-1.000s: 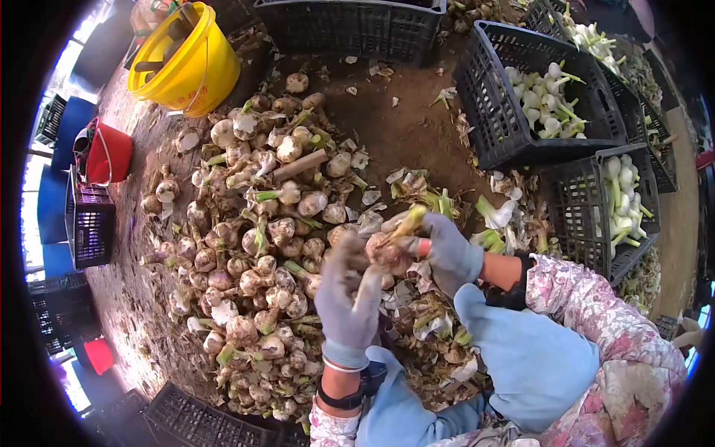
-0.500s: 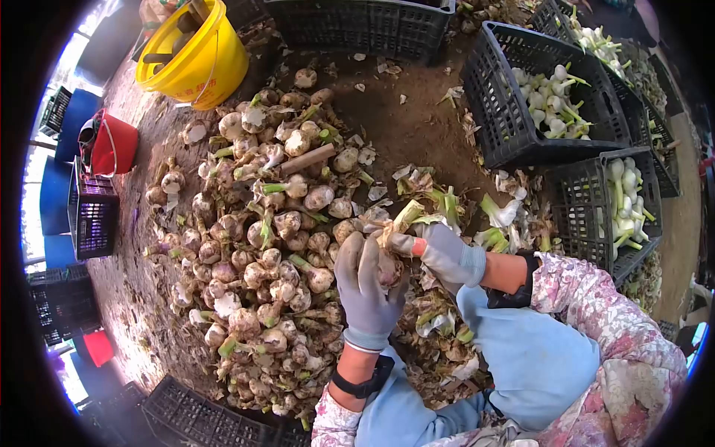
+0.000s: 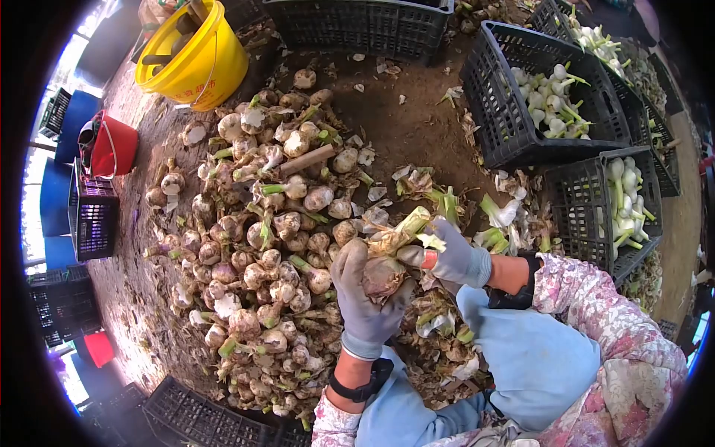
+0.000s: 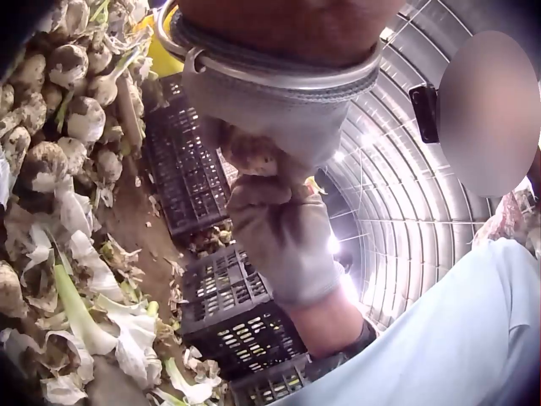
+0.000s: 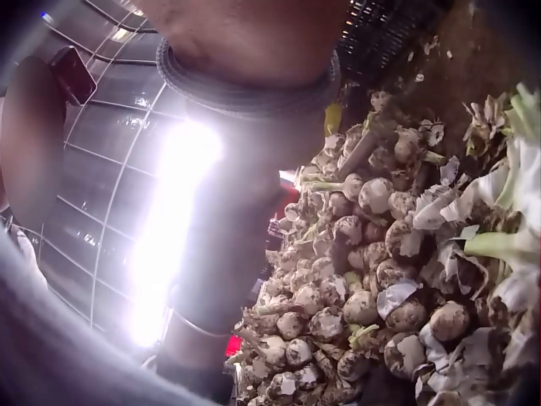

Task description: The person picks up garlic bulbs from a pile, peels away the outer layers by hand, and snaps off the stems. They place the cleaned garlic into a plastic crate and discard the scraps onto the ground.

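Observation:
My grey-gloved left hand (image 3: 369, 302) cups a garlic bulb (image 3: 383, 278), brown and purplish with dirty skin. Its cut green stalk (image 3: 410, 226) points up and away to the right. At the neck of the bulb, the thumb of my gloved right hand (image 3: 454, 257) presses in, with an orange-red band round it. A pale strip of skin (image 3: 432, 241) sticks out beside the right fingers. In the left wrist view, both gloves meet round the brown bulb (image 4: 254, 156); glare and dark gloves hide the grip in the right wrist view.
A large heap of unpeeled garlic (image 3: 253, 276) spreads to the left. Peeled skins (image 3: 436, 324) lie between the knees. Black crates of white garlic (image 3: 547, 100) stand at the right, a yellow bucket (image 3: 197, 63) with tools at the far left, a red bucket (image 3: 112, 145) beyond.
The hands came closer to the body, and the left hand turned palm-up under the bulb. Now the bulb shows fully, and the right thumb has slid from the stalk down to its neck.

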`<move>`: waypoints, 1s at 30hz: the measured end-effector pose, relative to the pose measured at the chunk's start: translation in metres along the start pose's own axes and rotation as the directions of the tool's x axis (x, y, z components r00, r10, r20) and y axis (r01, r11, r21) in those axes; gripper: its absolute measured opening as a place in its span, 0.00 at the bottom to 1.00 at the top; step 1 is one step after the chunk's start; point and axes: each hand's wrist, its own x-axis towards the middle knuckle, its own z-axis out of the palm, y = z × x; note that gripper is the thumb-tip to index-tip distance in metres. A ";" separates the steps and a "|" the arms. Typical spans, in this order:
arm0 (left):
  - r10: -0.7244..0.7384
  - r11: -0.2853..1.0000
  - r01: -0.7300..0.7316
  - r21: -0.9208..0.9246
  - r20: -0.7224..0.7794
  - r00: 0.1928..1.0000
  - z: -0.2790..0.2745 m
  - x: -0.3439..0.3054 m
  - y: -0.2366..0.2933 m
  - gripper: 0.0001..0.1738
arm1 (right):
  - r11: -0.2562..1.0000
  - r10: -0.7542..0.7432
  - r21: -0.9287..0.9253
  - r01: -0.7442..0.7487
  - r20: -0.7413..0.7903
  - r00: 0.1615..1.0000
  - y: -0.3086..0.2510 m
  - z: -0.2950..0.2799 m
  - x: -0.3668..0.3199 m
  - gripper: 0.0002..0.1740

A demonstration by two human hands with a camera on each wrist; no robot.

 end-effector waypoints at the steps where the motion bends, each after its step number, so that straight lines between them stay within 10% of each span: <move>1: -0.065 0.993 0.064 -0.100 0.001 0.998 0.000 -0.001 0.000 0.46 | 1.000 0.000 0.000 0.000 -0.001 1.000 0.004 0.000 0.001 0.19; 4: -0.351 0.795 0.340 -0.503 0.076 0.933 0.001 -0.005 0.015 0.46 | 0.959 -0.258 0.114 0.261 -0.036 0.965 0.013 -0.004 0.004 0.17; 6: -0.321 0.875 0.318 -0.366 0.053 0.946 -0.005 -0.004 0.010 0.44 | 0.797 -0.548 -0.253 0.549 0.079 0.833 0.005 -0.014 0.009 0.11; 9: -0.329 -0.148 0.579 -0.802 0.592 0.735 -0.011 0.002 0.007 0.40 | 0.787 -0.564 -0.251 0.563 0.075 0.822 0.011 -0.017 0.009 0.17; 12: -0.451 -0.212 0.587 -0.782 0.611 0.651 -0.009 0.010 0.003 0.38 | 0.896 -0.425 -0.133 0.424 0.019 0.905 0.013 -0.012 0.005 0.19; 14: -0.538 -0.094 0.548 -0.831 0.505 0.675 0.003 0.002 -0.009 0.31 | 0.965 -0.260 0.005 0.261 -0.075 0.963 0.015 -0.007 0.004 0.18; 16: -0.634 0.547 0.487 -0.681 0.044 0.772 0.017 -0.002 -0.013 0.25 | 0.955 -0.278 0.076 0.286 -0.100 0.955 0.017 0.001 0.005 0.14; 17: -0.264 0.942 0.238 -0.235 -0.085 0.961 0.010 0.005 0.004 0.27 | 0.976 -0.185 0.095 0.195 -0.104 0.977 0.010 0.004 0.003 0.13; 21: -0.504 0.651 0.507 -0.565 0.178 0.845 -0.001 -0.002 -0.018 0.32 | 0.986 -0.087 0.135 0.094 -0.055 0.995 0.018 0.003 -0.001 0.15; 25: -0.450 -0.160 0.560 -0.813 0.565 0.692 -0.007 0.002 -0.011 0.34 | 0.963 -0.048 0.269 0.030 0.060 0.997 -0.010 0.000 -0.010 0.17; 26: -0.466 -0.154 0.558 -0.815 0.558 0.687 -0.009 0.001 -0.010 0.34 | 0.782 0.036 0.614 -0.104 0.121 0.992 -0.001 0.001 -0.007 0.17; 30: -0.575 0.495 0.528 -0.690 0.196 0.794 -0.010 0.011 -0.009 0.27 | 0.845 0.138 0.501 -0.187 0.133 0.981 -0.008 -0.001 -0.010 0.17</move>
